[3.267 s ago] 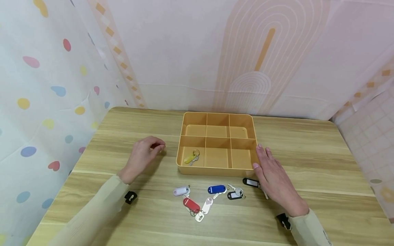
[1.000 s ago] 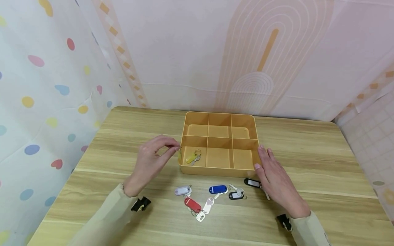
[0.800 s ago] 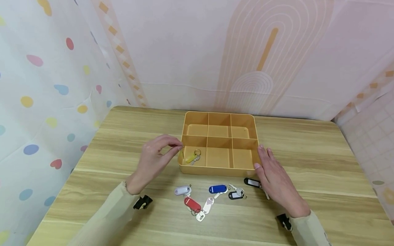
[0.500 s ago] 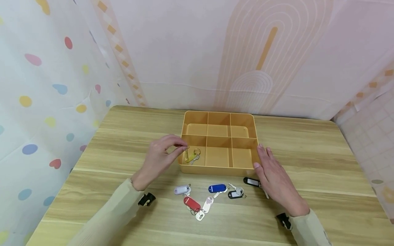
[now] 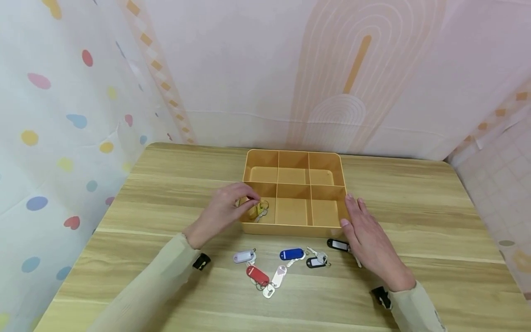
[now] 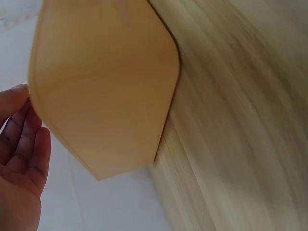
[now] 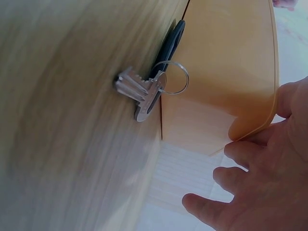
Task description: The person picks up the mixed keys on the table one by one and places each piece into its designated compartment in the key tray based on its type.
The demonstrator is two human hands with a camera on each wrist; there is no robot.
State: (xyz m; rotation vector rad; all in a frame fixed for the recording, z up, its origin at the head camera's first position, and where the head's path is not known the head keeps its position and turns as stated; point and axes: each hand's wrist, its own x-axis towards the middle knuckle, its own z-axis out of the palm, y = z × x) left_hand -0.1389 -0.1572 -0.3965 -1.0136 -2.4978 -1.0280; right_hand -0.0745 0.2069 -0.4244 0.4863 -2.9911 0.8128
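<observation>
A tan six-compartment box (image 5: 292, 230) stands on the table. My left hand (image 5: 224, 207) reaches over its left wall, thumb and fingertips pinching a yellow key tag (image 5: 251, 213) low in the front left compartment, mostly hidden by the fingers. Beside it in that compartment lies another yellow key tag (image 5: 260, 209) with ring and key. In the left wrist view the box's outer wall (image 6: 106, 96) hides the pinched tag. My right hand (image 5: 373, 242) rests against the right wall, fingers extended. Just below that hand, a black key tag (image 7: 168, 48) with a key (image 7: 139, 91) lies by the box.
In front of the box lie a lilac key tag (image 5: 243, 256), a red one (image 5: 257, 275), a white one (image 5: 279, 276), a blue one (image 5: 292, 254) and a black one (image 5: 316, 262), with keys. A patterned curtain (image 5: 232, 69) hangs behind the table (image 5: 415, 207).
My left hand has moved right from beside the box to over the front left compartment, lowering the pinched yellow key tag inside. The right hand has stayed against the box.
</observation>
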